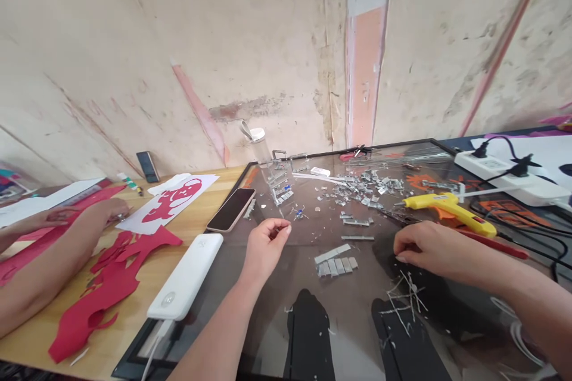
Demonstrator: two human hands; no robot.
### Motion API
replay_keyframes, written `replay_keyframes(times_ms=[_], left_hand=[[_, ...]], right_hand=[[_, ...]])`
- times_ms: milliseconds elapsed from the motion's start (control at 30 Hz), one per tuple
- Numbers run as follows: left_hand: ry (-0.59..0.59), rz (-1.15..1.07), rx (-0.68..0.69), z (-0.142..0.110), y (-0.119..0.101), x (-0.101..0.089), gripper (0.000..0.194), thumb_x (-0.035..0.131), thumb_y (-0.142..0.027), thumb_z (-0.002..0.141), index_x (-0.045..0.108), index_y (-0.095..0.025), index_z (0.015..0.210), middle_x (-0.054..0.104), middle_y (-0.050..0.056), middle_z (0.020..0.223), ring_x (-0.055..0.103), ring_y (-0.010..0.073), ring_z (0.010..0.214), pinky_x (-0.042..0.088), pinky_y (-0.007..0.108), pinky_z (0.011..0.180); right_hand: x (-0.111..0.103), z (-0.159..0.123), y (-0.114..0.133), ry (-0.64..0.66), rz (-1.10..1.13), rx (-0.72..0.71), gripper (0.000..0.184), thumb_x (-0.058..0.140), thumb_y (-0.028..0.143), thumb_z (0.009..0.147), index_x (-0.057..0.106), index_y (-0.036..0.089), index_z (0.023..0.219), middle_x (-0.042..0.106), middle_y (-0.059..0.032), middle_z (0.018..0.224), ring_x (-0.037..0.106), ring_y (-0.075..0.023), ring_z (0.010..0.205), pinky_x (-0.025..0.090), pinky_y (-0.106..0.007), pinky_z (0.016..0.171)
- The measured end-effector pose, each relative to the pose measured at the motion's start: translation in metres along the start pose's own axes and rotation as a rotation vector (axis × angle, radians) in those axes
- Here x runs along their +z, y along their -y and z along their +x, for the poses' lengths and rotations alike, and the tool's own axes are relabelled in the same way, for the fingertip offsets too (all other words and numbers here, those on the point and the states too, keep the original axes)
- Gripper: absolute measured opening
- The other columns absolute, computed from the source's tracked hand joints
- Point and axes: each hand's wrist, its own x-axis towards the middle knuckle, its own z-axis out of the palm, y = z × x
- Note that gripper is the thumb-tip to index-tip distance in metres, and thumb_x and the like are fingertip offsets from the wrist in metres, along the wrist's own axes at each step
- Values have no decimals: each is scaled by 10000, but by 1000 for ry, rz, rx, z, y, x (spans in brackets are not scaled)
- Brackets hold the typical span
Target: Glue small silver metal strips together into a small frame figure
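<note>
My left hand (266, 244) hovers over the dark glass tabletop (308, 238), with thumb and fingertips pinched together. Whatever may be between them is too small to make out. My right hand (420, 244) is curled closed above the table, and its fingertips hide anything inside. Between the hands lies a row of flat silvery pieces (338, 266) with a thin strip (332, 253) along it. A tiny blue-and-silver piece (299, 212) sits just beyond my left hand. Thin wire offcuts (406, 297) are scattered below my right hand.
A yellow glue gun (451, 208) and red-handled pliers (500, 243) lie by my right hand. Silvery scraps (361, 187), a clear bottle (261, 152), a phone (232, 209), a power bank (187, 277) and a power strip (513, 175) surround the area. At left, another person's arms (67, 256) work beside red paper (105, 292).
</note>
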Motion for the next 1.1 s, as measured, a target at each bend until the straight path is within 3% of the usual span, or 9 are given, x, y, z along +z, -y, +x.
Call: replay_keyframes(times_ms=[233, 367, 500, 667, 800, 900, 933, 1033, 1100], left_hand=[[87, 307, -41, 17, 6, 8, 153, 574, -237, 758, 685, -167, 838, 699, 41, 814, 620, 156, 684, 454, 254, 640], [78, 390, -46, 37, 1, 15, 170, 656, -210, 693, 692, -173, 855, 698, 54, 852, 628, 190, 743, 444, 285, 683], [94, 424, -50, 52, 1, 26, 153, 698, -190, 656, 701, -186, 809, 697, 48, 809, 629, 202, 755, 436, 289, 689], [99, 391, -31, 53, 6, 29, 76, 639, -148, 689, 675, -199, 646, 669, 33, 715, 600, 199, 734, 410, 293, 686], [143, 254, -53, 46, 4, 21, 56, 626, -181, 712, 650, -176, 662, 632, 21, 681, 556, 158, 657, 398, 272, 646], [212, 103, -101, 38, -6, 14, 134, 603, -286, 760, 643, -158, 771, 591, 2, 645, 500, 115, 561, 382, 239, 558], [256, 19, -114, 35, -11, 12, 170, 612, -323, 760, 631, -155, 774, 560, -11, 620, 475, 100, 539, 368, 225, 534], [475, -545, -251, 23, -26, 9, 255, 743, -330, 663, 593, -132, 720, 483, -27, 583, 416, 72, 530, 298, 197, 499], [592, -700, -296, 16, -35, 10, 269, 775, -309, 646, 591, -124, 709, 496, -16, 603, 411, 61, 532, 275, 191, 492]], right_hand=[[3, 6, -2, -80, 10, 11, 146, 528, 265, 763, 665, 249, 714, 698, 11, 729, 623, -179, 668, 413, -270, 621], [5, 7, 2, -100, -9, 16, 159, 518, 274, 770, 662, 248, 709, 695, 2, 743, 619, -195, 699, 415, -283, 628], [7, 7, 4, -101, -14, 17, 169, 504, 265, 776, 659, 247, 710, 700, -2, 761, 623, -199, 717, 422, -295, 646], [11, 7, 4, -139, -41, 28, 177, 496, 251, 783, 655, 253, 706, 702, -1, 773, 629, -207, 737, 428, -306, 661], [11, 8, 5, -137, -3, 1, 170, 508, 232, 780, 666, 254, 721, 700, 3, 772, 629, -200, 732, 443, -308, 659], [8, 8, 9, -205, 76, -37, 168, 514, 239, 797, 675, 241, 751, 698, -7, 777, 630, -193, 724, 464, -308, 656], [7, 8, 11, -252, 111, -59, 169, 513, 249, 808, 677, 235, 772, 696, -14, 785, 629, -191, 723, 473, -309, 660], [3, 8, 25, -423, 213, -123, 179, 515, 303, 842, 671, 228, 887, 683, -44, 875, 624, -189, 749, 496, -308, 658], [2, 6, 39, -547, 262, -159, 204, 533, 343, 848, 654, 241, 977, 659, -63, 1001, 624, -200, 843, 512, -321, 712]])
